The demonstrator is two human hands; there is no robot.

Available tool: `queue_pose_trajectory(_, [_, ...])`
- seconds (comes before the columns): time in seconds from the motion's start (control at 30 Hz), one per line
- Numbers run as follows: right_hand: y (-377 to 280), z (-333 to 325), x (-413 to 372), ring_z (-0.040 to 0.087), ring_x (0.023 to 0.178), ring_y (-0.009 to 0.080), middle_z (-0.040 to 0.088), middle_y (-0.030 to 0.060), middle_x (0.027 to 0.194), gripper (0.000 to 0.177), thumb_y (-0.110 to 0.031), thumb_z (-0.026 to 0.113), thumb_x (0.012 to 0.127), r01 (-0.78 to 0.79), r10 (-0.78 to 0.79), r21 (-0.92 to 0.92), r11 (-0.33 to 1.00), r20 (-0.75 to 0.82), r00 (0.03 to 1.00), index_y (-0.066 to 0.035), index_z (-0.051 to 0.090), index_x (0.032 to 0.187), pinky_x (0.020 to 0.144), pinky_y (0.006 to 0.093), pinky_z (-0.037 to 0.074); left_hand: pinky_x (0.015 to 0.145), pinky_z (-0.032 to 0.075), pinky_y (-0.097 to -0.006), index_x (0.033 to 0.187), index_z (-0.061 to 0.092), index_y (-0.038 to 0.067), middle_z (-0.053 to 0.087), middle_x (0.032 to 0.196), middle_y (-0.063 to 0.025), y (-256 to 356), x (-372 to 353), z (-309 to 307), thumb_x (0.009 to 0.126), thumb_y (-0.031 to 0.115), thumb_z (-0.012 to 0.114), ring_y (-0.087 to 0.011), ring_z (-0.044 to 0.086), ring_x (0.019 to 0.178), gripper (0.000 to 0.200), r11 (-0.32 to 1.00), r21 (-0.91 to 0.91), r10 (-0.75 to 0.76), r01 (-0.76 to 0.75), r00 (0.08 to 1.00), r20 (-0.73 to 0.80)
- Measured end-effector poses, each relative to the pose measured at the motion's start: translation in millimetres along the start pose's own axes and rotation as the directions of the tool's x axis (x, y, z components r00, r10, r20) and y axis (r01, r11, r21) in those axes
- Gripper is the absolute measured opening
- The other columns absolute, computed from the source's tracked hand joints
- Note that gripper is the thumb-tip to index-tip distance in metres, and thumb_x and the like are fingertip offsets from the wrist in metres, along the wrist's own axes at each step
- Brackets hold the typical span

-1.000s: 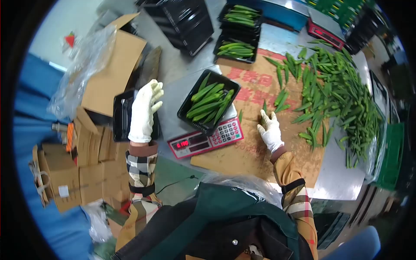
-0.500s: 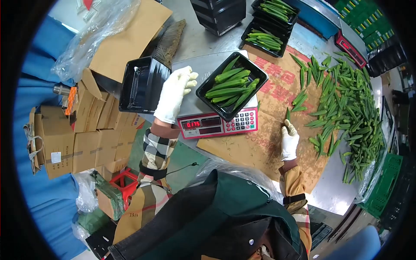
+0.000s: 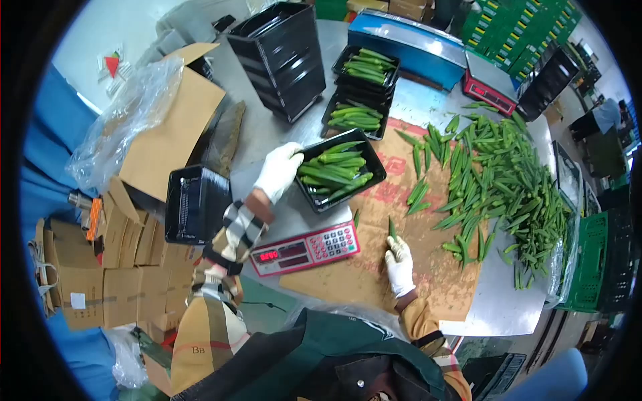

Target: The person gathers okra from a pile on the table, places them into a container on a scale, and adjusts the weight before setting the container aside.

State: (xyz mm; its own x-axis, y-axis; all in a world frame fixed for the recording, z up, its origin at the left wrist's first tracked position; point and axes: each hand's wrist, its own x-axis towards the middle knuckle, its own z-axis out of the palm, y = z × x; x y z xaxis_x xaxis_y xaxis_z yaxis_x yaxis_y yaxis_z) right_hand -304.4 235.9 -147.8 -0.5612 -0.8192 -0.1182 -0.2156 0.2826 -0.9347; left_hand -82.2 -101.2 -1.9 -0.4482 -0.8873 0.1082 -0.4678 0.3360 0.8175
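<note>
My left hand (image 3: 279, 172), in a white glove, grips the left edge of a black tray (image 3: 376, 171) with okra pods (image 3: 334, 168) in it. The tray is over the far side of the red-and-white weighing scale (image 3: 304, 250), tilted slightly. My right hand (image 3: 400, 269), also gloved, pinches a single okra pod (image 3: 392, 227) that points away from me, over the brown cardboard sheet (image 3: 374, 257). To its right lies a big heap of loose okra (image 3: 508, 180), with several stray pods at the heap's near side.
Two filled okra trays (image 3: 354, 120) stand behind the held one. A tall stack of black trays (image 3: 277, 63) is at the back, and another black tray (image 3: 194, 207) sits left of the scale. Cardboard boxes (image 3: 80, 267) fill the left; a green crate (image 3: 588, 260) is at right.
My left hand has gone from beside the tray to gripping its edge, and the tray has shifted back on the scale. My right hand still holds its pod. The camera view has shifted.
</note>
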Motion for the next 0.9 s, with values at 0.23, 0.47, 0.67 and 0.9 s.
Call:
queue_pose_trajectory(0.23, [-23.7, -9.2, -5.3, 0.046, 0.136, 0.026, 0.05, 0.0135, 0.146, 0.049, 0.007, 0.056, 0.089, -0.032, 0.031, 0.011, 0.999, 0.05, 0.998, -0.003, 0.063, 0.136, 0.117, 0.0324, 0.031, 0.06, 0.055, -0.0348, 0.108, 0.069, 0.001, 0.068, 0.078, -0.0102, 18.2, 183.6, 34.3, 0.089, 0.011, 0.062, -0.0188, 0.065, 0.067, 0.022, 0.992, 0.115, -0.093, 0.059, 0.944, 0.318])
queue_pose_trajectory(0.47, [-16.9, -11.5, -8.2, 0.047, 0.136, 0.0254, 0.051, 0.0123, 0.147, 0.047, 0.008, 0.055, 0.09, -0.01, 0.01, -0.013, 1.0, 0.036, 0.999, -0.005, 0.065, 0.134, 0.116, 0.0326, 0.034, 0.109, 0.043, -0.0394, 0.145, 0.046, -0.003, 0.056, 0.139, -0.0271, -15.5, 212.7, 45.9, 0.085, 0.03, 0.067, -0.0346, 0.054, 0.132, 0.071, 0.943, 0.333, 0.0, 0.017, 0.999, -0.05])
queue_pose_trajectory(0.67, [-14.2, -9.1, -9.0, 0.046, 0.137, 0.0308, 0.053, 0.0164, 0.145, 0.045, 0.003, 0.059, 0.09, -0.013, 0.013, 0.003, 1.0, 0.013, 1.0, -0.01, 0.067, 0.133, 0.117, 0.0348, 0.033, 0.113, 0.039, -0.0396, 0.14, 0.054, -0.001, 0.056, 0.141, -0.0231, 39.9, 67.8, -57.9, 0.092, 0.027, 0.067, -0.0341, 0.052, 0.133, 0.057, 0.949, 0.289, 0.181, -0.123, 0.966, -0.182])
queue_pose_trajectory(0.9, [-48.9, 12.5, 12.6, 0.057, 0.122, 0.0347, 0.062, 0.0188, 0.131, 0.037, -0.025, 0.072, 0.087, 0.033, -0.077, -0.29, 0.957, -0.142, 0.987, -0.007, 0.071, 0.12, 0.105, 0.0401, 0.046, 0.106, 0.043, -0.0476, 0.132, 0.059, -0.005, 0.063, 0.127, -0.0285, -30.7, -113.5, -184.9, 0.104, 0.032, 0.051, -0.0465, 0.058, 0.117, 0.047, 0.601, 0.756, 0.193, 0.259, 0.871, -0.451])
